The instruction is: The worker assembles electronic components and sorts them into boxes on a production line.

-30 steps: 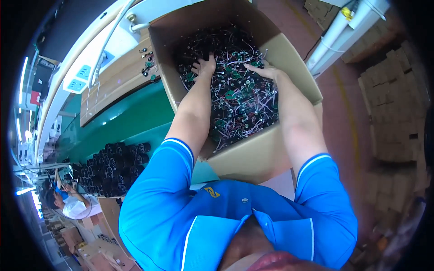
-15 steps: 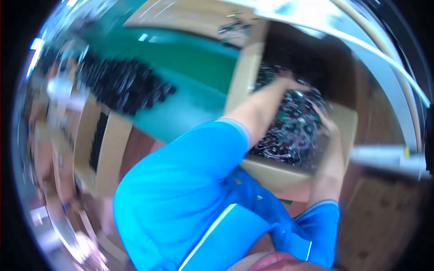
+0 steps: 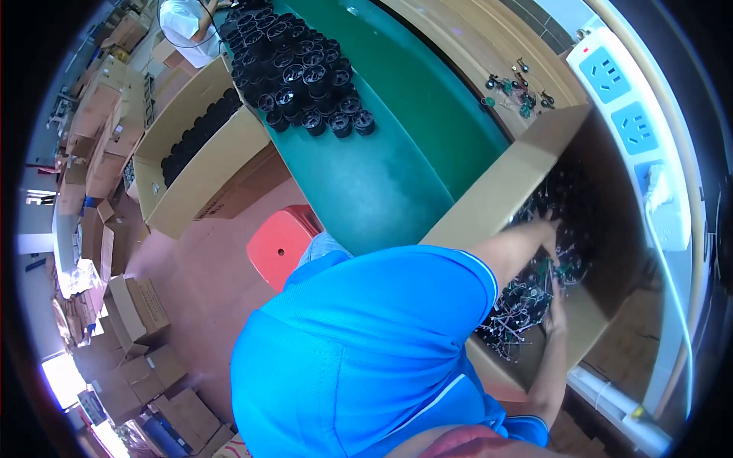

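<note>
Both my hands are inside a deep cardboard box [image 3: 489, 187], among a tangled heap of small wired parts [image 3: 511, 320] with black round heads, thin leads and bits of green. My left hand [image 3: 548, 233] reaches in with bent fingers pointing down at the heap. Facing it from the near side, my right hand [image 3: 557, 309] has its fingers raised against the same parts. A clump of the wired parts is between the two hands, gripped by both. Some fingertips are buried in the tangle and in shadow.
Black round cups [image 3: 313, 76] are stacked on the green work surface [image 3: 366, 191]. Another cardboard box [image 3: 206, 168] holds rows of black pieces. A few wired parts [image 3: 519, 91] lie on the wooden ledge. A white power strip [image 3: 630, 130], red stool [image 3: 279, 248] and co-worker [image 3: 187, 30] are nearby.
The view has swung left, so the box appears farther right and the picture is sharper. My hands, spread wider apart over the heap before, are now closer together on a clump.
</note>
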